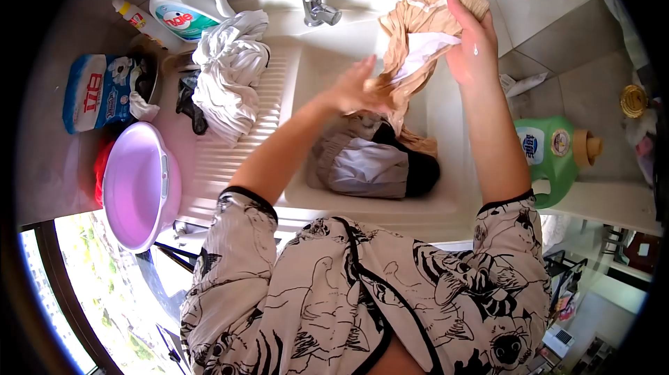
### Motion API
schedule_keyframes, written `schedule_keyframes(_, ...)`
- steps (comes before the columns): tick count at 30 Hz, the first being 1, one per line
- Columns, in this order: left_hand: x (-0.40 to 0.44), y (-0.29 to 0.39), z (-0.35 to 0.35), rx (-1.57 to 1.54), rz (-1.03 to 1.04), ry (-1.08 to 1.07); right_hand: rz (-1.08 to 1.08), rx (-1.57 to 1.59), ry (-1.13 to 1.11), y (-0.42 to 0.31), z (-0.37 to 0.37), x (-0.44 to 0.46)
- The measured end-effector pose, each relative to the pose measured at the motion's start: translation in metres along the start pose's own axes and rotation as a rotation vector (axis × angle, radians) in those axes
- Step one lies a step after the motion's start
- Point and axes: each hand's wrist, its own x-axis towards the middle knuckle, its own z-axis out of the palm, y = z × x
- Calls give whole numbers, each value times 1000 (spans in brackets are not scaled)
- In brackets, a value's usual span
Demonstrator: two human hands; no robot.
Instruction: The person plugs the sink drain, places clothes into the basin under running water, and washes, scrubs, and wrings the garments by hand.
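Observation:
A wet-looking tan garment (401, 44) with a white inner patch hangs over the sink basin (453, 145). My right hand (474, 44) grips its upper right end, thumb up, with a fleck of foam on the skin. My left hand (359, 89), slightly blurred, has its fingers apart at the garment's lower left side; whether it touches the cloth is unclear. Below lie a light grey garment (366, 166) and a black piece of cloth (421, 173), bunched in the basin. Part of the tan cloth trails down onto them.
A chrome faucet (320, 9) stands behind the basin. On the ribbed drainboard (268, 106) sits a heap of white clothes (230, 75). Leftward are a white detergent jug (185, 9), a blue-and-white bag (97, 93) and a purple basin (136, 187). A green detergent bottle (554, 155) lies at right.

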Motion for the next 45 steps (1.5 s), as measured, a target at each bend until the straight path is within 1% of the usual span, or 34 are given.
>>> schedule_keyframes(2, 4, 22, 25, 44, -16, 55, -17, 54, 8, 4, 17, 4)
schedule_keyframes(4, 13, 24, 49, -240, 23, 284, -34, 102, 21, -2, 36, 4)
schedule_keyframes(5, 21, 24, 53, -290, 50, 371, 16, 158, -19, -12, 46, 3)
schedule_keyframes(6, 24, 24, 52, -292, 52, 367, 65, 213, -57, -19, 55, 0)
schedule_keyframes(7, 25, 24, 51, -188, 51, 383, -29, 228, -90, -22, 60, -4)
schedule_keyframes(8, 28, 23, 49, -84, 52, 399, -32, 224, -85, -30, 61, -3)
schedule_keyframes(9, 31, 16, 48, -5, 50, 357, -5, 308, -123, -42, 62, 1)
schedule_keyframes(11, 29, 13, 49, -79, 45, 375, 23, 391, -161, -58, 63, 5)
schedule_keyframes(13, 35, 9, 51, -149, 40, 394, -95, 345, -137, -68, 65, 9)
schedule_keyframes(14, 42, 8, 52, -317, 52, 222, -152, 322, -122, -71, 62, 11)
schedule_keyframes(15, 42, 13, 50, -484, 63, 47, -117, 356, -133, -74, 58, 17)
schedule_keyframes(19, 34, 27, 38, -424, 12, -9, -78, 356, -135, -77, 39, 21)
schedule_keyframes(21, 32, 19, 14, -539, -131, -30, -186, 269, -173, -77, 19, 25)
schedule_keyframes(22, 30, 21, 0, -632, -188, 52, -188, 264, -168, -79, 16, 22)
schedule_keyframes(23, 29, 24, -12, -722, -247, 137, -162, 209, 23, -80, 13, 19)
schedule_keyframes(24, 28, 31, -21, -723, -246, 136, -136, 154, 210, -80, 11, 17)
schedule_keyframes(26, 28, 43, -39, -744, -30, 371, -98, 145, 269, -68, -6, 12)
schedule_keyframes(27, 31, 47, -47, -702, -20, 422, -57, 136, 331, -56, -20, 10)
schedule_keyframes(28, 33, 50, -55, -660, -13, 472, -13, 105, 288, -40, -49, 13)
schedule_keyframes(29, 34, 59, -62, -513, 5, 555, 29, 76, 244, -21, -76, 17)
schedule_keyframes(30, 32, 67, -67, -511, 1, 559, 110, -44, 316, -7, -82, 9)
schedule_keyframes(31, 30, 77, -71, -319, -20, 558, 188, -164, 388, 5, -88, 0)
schedule_keyframes(32, 29, 86, -75, -126, -39, 554, 280, -285, 303, 20, -101, -6)
schedule_keyframes(33, 27, 92, -73, -120, 0, 537, 371, -405, 218, 35, -117, -12)
schedule_keyframes(34, 26, 95, -67, -118, 0, 534, 371, -402, 221, 47, -133, -15)
schedule_keyframes(36, 29, 97, -54, -120, 80, 563, 595, -887, -121, 66, -161, -18)
schedule_keyframes(37, 31, 97, -49, -197, 60, 506, 593, -885, -120, 75, -160, -23)
schedule_keyframes(38, 33, 97, -44, -195, 60, 504, 309, -1010, -171, 88, -157, -32)
schedule_keyframes(39, 34, 99, -38, -346, 9, 497, 21, -1122, -219, 102, -152, -41)
schedule_keyframes(40, 36, 102, -32, -496, -41, 489, 19, -1123, -217, 117, -146, -45)
schedule_keyframes(42, 44, 103, -24, -546, -8, 475, -322, -957, -340, 150, -136, -56)
schedule_keyframes(43, 36, 117, -25, -705, -6, 420, -321, -959, -334, 162, -137, -62)
schedule_keyframes(44, 31, 126, -27, -863, -5, 364, -362, -1024, -201, 173, -139, -66)
schedule_keyframes(45, 29, 130, -30, -908, -37, 365, -405, -1086, -69, 175, -136, -66)
